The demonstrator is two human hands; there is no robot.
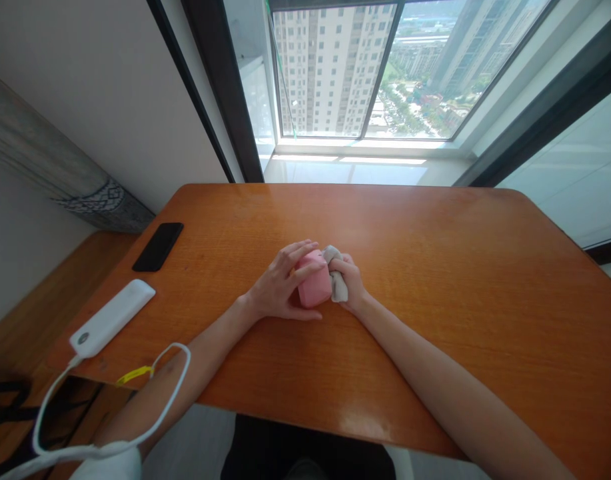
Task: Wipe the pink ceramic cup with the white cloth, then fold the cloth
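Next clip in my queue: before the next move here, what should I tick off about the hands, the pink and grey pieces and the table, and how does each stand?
1. Left hand on the pink bundle: ok, fingers lie over its top.
2. Right hand gripping the grey cloth: ok, fingers closed around it.
3. Bundle supported: ok, it rests on the table between both hands.
4. Pink and grey pieces joined: cannot tell; they touch side by side.
5. Black phone and white power bank out of the way: ok, both lie near the left edge, apart from the hands.
6. White cable free of the left forearm: cannot tell; its loop crosses the arm in view.
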